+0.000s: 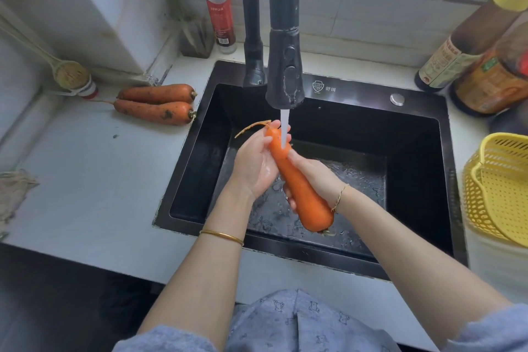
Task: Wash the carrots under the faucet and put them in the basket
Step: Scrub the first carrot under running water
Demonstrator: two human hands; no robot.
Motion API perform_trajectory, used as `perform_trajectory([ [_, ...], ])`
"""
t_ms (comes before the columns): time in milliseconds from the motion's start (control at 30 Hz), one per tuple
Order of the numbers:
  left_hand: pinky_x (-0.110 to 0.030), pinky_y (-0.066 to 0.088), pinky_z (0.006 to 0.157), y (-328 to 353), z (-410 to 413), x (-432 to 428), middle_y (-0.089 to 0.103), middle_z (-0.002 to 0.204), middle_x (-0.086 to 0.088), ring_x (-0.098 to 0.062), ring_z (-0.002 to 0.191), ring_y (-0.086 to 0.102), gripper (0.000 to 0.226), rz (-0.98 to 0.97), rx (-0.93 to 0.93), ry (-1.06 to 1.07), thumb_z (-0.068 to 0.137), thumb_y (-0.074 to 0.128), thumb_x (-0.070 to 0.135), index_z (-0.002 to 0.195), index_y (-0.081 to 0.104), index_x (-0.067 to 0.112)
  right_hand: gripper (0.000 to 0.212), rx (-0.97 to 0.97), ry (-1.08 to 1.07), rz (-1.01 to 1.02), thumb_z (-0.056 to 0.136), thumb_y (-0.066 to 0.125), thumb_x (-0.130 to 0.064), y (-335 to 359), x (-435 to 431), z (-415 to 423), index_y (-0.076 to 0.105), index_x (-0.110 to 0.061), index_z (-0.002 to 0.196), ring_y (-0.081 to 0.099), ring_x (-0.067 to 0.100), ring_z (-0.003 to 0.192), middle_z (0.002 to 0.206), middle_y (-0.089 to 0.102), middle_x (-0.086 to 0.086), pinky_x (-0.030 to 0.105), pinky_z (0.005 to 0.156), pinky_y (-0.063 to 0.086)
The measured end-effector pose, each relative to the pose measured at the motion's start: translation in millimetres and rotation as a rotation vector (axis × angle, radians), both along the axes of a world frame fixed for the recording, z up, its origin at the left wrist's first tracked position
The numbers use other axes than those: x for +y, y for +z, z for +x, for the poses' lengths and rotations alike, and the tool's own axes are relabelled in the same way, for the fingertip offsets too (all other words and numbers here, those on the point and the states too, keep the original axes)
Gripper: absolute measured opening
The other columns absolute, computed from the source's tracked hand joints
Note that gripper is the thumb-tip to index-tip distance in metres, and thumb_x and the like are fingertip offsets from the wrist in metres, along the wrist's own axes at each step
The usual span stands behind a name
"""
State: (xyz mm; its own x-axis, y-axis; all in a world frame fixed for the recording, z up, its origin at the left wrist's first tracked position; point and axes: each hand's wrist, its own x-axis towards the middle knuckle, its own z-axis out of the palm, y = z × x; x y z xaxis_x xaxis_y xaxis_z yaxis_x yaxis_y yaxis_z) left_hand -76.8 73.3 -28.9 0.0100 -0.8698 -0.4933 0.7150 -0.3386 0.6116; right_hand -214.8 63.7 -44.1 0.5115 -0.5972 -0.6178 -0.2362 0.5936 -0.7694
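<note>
So the carrot (pixel 300 188) is held over the sink (pixel 414 151), slanted, thin end up right under the stream (pixel 284 131) from the faucet (pixel 284 66), fat end pointing back toward the person. Makes sense, water hits the tip and runs down the whole length. Both hands are on it: the left hand (pixel 257 163) cups the upper part with fingers curled round behind the tip, and the right hand (pixel 311 177) is wrapped round the middle with the thumb lying on top. Looks like a grip for rubbing and turning, one scrubs while the other steadies, but that's my guess. The skin looks bright and clean next to the two dirty carrots (pixel 155 112) lying side by side on the counter (pixel 100 180) just left of the sink, soil patches on them, parked in easy reach. The yellow basket (pixel 497 188) sits far right, across the sink, and I can't see any carrot in it from here. So dirty on the left, wash in the middle, clean goes right. I'd say a third of the way at best
</note>
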Motion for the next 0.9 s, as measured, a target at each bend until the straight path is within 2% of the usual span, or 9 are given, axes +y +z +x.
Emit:
perform_trajectory([
  [67,-0.035,0.051,0.089,1.9,-1.6,-0.8,0.062,0.118,-0.011,-0.020,0.110,0.058,0.031,-0.001,0.006,0.004,0.101,0.033,0.003,0.113,0.060,0.011,0.075,0.004,-0.005,-0.013,0.079,0.049,-0.064,-0.5,-0.8,0.2,0.051,0.001,0.117,0.061,0.028,0.055,0.072,0.061,0.017,0.037,0.056,0.056],
  [200,-0.034,0.052,0.087,3.5,-3.1,-0.4,0.061,0.118,-0.011,-0.021,0.111,0.058,0.032,-0.001,-0.005,0.010,0.100,0.033,0.003,0.111,0.061,0.012,0.071,0.013,-0.005,-0.045,0.088,0.046,-0.061,-2.1,-2.2,-0.3,0.050,0.003,0.119,0.061,0.028,0.054,0.071,0.062,0.016,0.037,0.056,0.056],
  [333,-0.035,0.052,0.087,3.7,-4.5,-0.6,0.061,0.117,-0.013,-0.021,0.109,0.059,0.031,0.008,-0.019,0.041,0.100,0.033,0.002,0.109,0.061,0.011,0.079,0.010,0.003,-0.060,0.080,0.046,-0.065,-2.1,-1.7,0.8,0.048,0.003,0.120,0.062,0.027,0.053,0.072,0.063,0.016,0.036,0.054,0.055],
  [500,-0.033,0.054,0.083,2.8,-3.9,-2.0,0.059,0.113,-0.014,-0.020,0.102,0.059,0.032,0.018,-0.027,0.062,0.100,0.033,0.002,0.123,0.055,0.002,0.069,0.025,-0.004,-0.076,0.082,0.047,-0.064,-2.6,-1.2,2.0,0.053,-0.003,0.112,0.062,0.028,0.054,0.073,0.063,0.017,0.038,0.058,0.055],
  [700,-0.033,0.053,0.085,3.1,-4.1,-2.4,0.063,0.111,-0.013,-0.020,0.102,0.062,0.027,0.025,-0.067,0.069,0.101,0.035,0.003,0.111,0.059,0.009,0.075,0.040,0.013,-0.084,0.082,0.047,-0.065,-2.8,-2.1,2.4,0.050,0.001,0.116,0.063,0.028,0.056,0.074,0.065,0.016,0.038,0.059,0.056],
  [800,-0.034,0.054,0.084,0.7,-3.9,-3.4,0.063,0.110,-0.013,-0.020,0.100,0.063,0.027,0.028,-0.089,0.068,0.101,0.035,0.005,0.114,0.059,0.008,0.060,0.044,0.001,-0.090,0.090,0.045,-0.060,-2.6,-1.5,2.5,0.052,-0.003,0.109,0.063,0.027,0.055,0.071,0.065,0.014,0.038,0.058,0.056],
  [900,-0.033,0.055,0.081,-0.7,-4.2,-4.6,0.063,0.109,-0.013,-0.019,0.097,0.063,0.027,0.022,-0.109,0.075,0.100,0.035,0.005,0.113,0.059,0.008,0.057,0.056,-0.007,-0.088,0.092,0.044,-0.058,-2.5,-0.7,3.5,0.050,-0.004,0.110,0.063,0.027,0.055,0.072,0.065,0.014,0.038,0.058,0.056],
])
